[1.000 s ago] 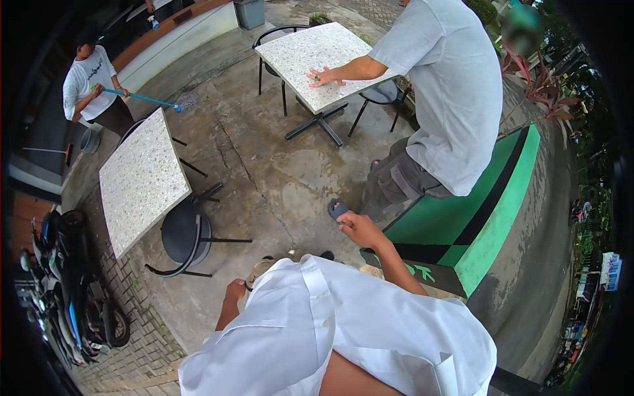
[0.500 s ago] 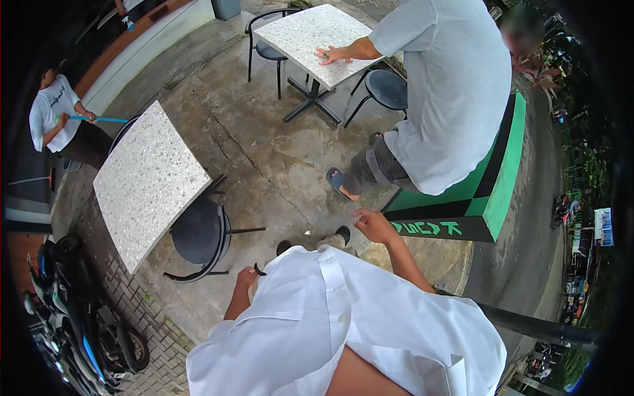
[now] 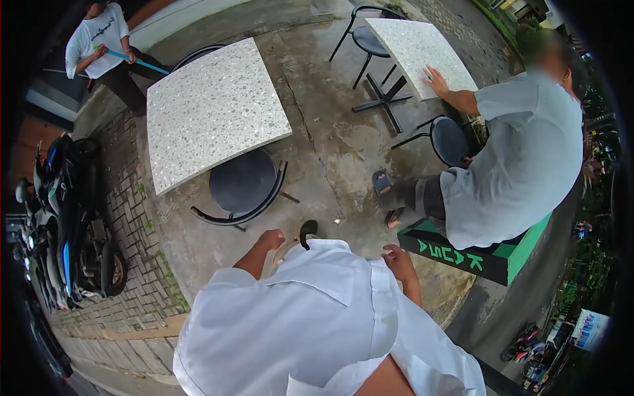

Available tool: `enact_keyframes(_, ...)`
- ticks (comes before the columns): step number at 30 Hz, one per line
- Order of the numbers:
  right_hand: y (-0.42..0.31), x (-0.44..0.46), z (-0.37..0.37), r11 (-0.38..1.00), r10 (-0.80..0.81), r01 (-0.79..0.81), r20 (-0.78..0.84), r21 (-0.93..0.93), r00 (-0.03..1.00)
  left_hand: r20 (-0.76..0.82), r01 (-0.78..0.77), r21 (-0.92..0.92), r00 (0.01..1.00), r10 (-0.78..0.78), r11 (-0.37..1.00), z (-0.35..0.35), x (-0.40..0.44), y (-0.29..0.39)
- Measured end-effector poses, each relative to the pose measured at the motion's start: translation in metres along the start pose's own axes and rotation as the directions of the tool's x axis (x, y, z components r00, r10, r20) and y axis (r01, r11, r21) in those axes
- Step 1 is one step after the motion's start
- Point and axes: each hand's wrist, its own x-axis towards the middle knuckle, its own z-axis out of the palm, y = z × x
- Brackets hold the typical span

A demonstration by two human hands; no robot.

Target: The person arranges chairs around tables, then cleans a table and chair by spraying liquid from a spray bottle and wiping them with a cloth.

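My left hand (image 3: 270,240) is just in front of my white shirt, its fingers loosely bent and nothing seen in them. On the other side of the shirt my right hand (image 3: 399,260) hangs relaxed, fingers slightly apart, with no object in it. Neither hand touches furniture. Nearest to my left hand is a dark round chair (image 3: 243,182), partly under a speckled white table (image 3: 214,109). Beyond my right hand, a person in a light grey shirt (image 3: 528,145) rests a hand on a second speckled table (image 3: 422,53).
At the upper left a person in a white shirt (image 3: 99,43) holds a blue pole (image 3: 146,63). Motorcycles (image 3: 72,224) are parked on the paving at left. A green and black block (image 3: 456,256) stands at right, and dark chairs (image 3: 451,141) surround the far table.
The view has swung left and moved forward, so the near table looks closer and the far table sits further right. My hands stay low beside my shirt; the right one has dropped.
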Motion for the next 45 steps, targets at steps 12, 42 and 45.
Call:
enact_keyframes(12, -0.034, -0.069, 0.017, 0.996, -0.068, 0.078, -0.253, 0.033, 0.965, 0.139, -0.158, 0.066, 0.979, 0.147, 0.985, 0.046, -0.124, -0.114)
enact_keyframes(42, 0.225, -0.177, 0.481, 0.926, 0.03, -0.149, 0.327, 0.347, 0.945, -0.178, 0.079, 0.361, 0.984, -0.015, 0.929, -0.081, -0.282, -0.215)
enact_keyframes(45, 0.146, -0.135, 0.437, 0.646, 0.251, -0.45, 0.385, 0.617, 0.888, -0.316, 0.278, 0.154, 0.923, -0.22, 0.948, -0.096, -0.324, -0.223)
